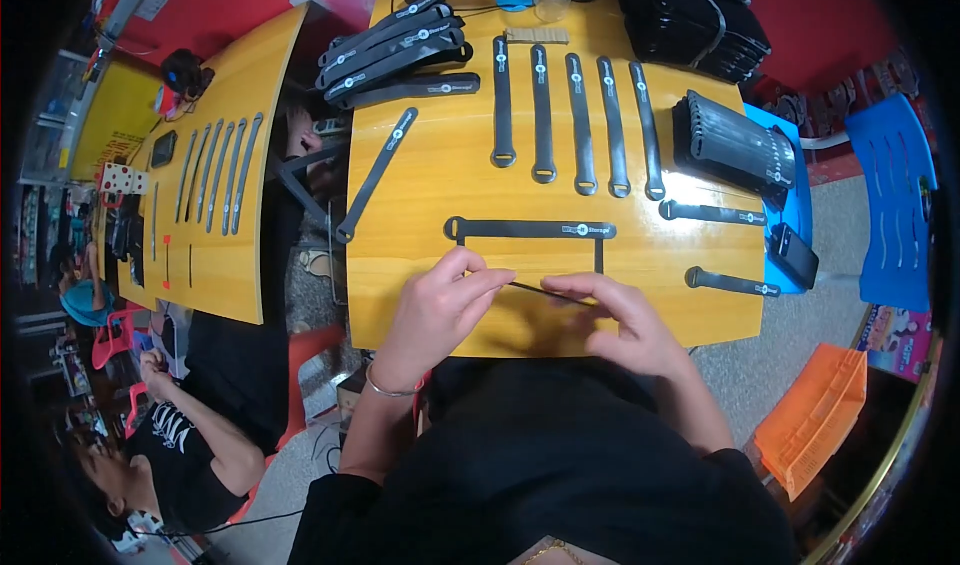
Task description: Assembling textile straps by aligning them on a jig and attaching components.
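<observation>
A thin black strap [540, 290], seen nearly edge-on, is pinched by its left end between the thumb and fingers of my left hand [445, 305]. Its other end runs under the index finger of my right hand [625, 325], whose thumb stands apart from the fingers. Just beyond both hands, a dark strap with a looped end [530, 230] lies crosswise on the yellow table [420, 265]. Thin black lines on the tabletop run toward me from near its two ends. Farther back lies a row of several similar straps [542, 115], side by side lengthwise.
A strap pile [400, 50] fills the back left; a single strap [378, 175] lies below it. At right are a strap stack [735, 140], two loose straps [730, 283] and a phone-like black device [793, 257]. An orange crate [810, 420] stands beside the table. Another person [190, 435] sits left.
</observation>
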`<action>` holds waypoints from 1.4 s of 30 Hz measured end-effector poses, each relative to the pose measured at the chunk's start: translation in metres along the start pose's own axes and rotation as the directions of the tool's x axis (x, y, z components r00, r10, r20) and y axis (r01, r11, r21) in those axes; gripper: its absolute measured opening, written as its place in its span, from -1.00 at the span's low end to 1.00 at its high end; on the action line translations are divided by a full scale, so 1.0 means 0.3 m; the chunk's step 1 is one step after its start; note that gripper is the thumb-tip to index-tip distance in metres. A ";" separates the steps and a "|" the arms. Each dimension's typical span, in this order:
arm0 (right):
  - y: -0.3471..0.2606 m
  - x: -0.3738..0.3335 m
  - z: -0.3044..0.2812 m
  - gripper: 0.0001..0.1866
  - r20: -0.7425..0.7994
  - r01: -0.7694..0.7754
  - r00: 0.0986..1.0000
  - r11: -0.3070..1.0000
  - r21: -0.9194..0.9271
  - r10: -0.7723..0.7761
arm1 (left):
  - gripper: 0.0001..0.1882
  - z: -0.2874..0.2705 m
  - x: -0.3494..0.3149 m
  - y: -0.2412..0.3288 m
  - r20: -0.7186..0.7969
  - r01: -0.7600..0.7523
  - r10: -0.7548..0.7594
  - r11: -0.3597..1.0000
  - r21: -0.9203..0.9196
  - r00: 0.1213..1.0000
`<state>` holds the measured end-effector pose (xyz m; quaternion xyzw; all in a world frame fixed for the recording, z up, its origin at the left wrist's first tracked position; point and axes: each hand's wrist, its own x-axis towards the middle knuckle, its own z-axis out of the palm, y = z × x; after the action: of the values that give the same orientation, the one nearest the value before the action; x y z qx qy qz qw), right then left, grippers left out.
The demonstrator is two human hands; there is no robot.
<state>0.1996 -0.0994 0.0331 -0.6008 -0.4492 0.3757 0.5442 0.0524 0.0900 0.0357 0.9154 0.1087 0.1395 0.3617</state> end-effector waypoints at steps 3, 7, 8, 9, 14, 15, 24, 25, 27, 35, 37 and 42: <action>-0.019 -0.009 0.001 -0.72 0.029 -0.206 0.978 0.976 -0.071 0.209 | -0.84 -0.002 0.004 -0.009 0.009 0.003 -0.003 1.000 0.006 1.000; 0.034 -0.023 0.005 -0.81 -0.192 -0.368 0.900 0.919 0.145 0.391 | -0.88 -0.048 0.016 -0.023 0.140 0.119 -0.100 0.983 -0.139 0.985; 0.046 -0.023 0.003 -0.81 -0.194 -0.370 0.899 0.918 0.147 0.393 | -0.88 -0.055 0.017 -0.035 0.143 0.120 -0.099 0.983 -0.140 0.985; 0.064 -0.024 0.003 -0.82 -0.272 -0.365 0.883 0.924 0.114 0.383 | -0.89 -0.060 0.011 -0.052 0.153 0.189 -0.163 0.967 -0.173 0.975; 0.093 -0.001 -0.012 -0.86 -0.389 -0.436 0.813 0.896 0.084 0.432 | -0.88 -0.034 -0.031 -0.142 0.136 0.372 -0.347 0.828 -0.421 0.928; 0.115 0.003 -0.007 -0.86 -0.422 -0.355 0.834 0.931 0.083 0.356 | -0.87 -0.025 -0.031 -0.144 0.152 0.428 -0.418 0.717 -0.551 0.896; 0.180 0.035 -0.050 -0.83 -0.564 -0.258 0.791 0.965 0.044 0.237 | -0.83 0.020 0.006 -0.206 0.084 0.493 -0.597 0.565 -0.661 0.798; 0.180 0.037 -0.058 -0.82 -0.557 -0.270 0.804 0.962 -0.032 0.207 | -0.83 0.024 0.009 -0.212 0.061 0.458 -0.587 0.559 -0.691 0.807; 0.189 0.033 -0.072 -0.82 -0.547 -0.282 0.818 0.954 -0.107 0.180 | -0.83 0.036 0.010 -0.231 0.049 0.427 -0.567 0.559 -0.710 0.822; 0.218 0.030 -0.070 -0.88 -0.572 -0.305 0.767 0.950 0.071 0.290 | -0.84 0.058 -0.003 -0.263 0.056 0.432 -0.584 0.529 -0.731 0.810; 0.224 0.029 -0.072 -0.89 -0.567 -0.312 0.770 0.948 0.064 0.292 | -0.86 0.060 -0.007 -0.269 0.015 0.431 -0.593 0.568 -0.701 0.805; 0.225 0.036 -0.067 -0.90 -0.585 -0.315 0.754 0.946 0.077 0.298 | -0.87 0.063 -0.002 -0.274 0.014 0.441 -0.604 0.565 -0.697 0.797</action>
<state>0.2307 -0.0958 -0.0309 -0.7599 -0.1585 0.2484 0.5795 0.0500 0.1367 -0.0346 0.6250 0.3592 0.1579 0.6749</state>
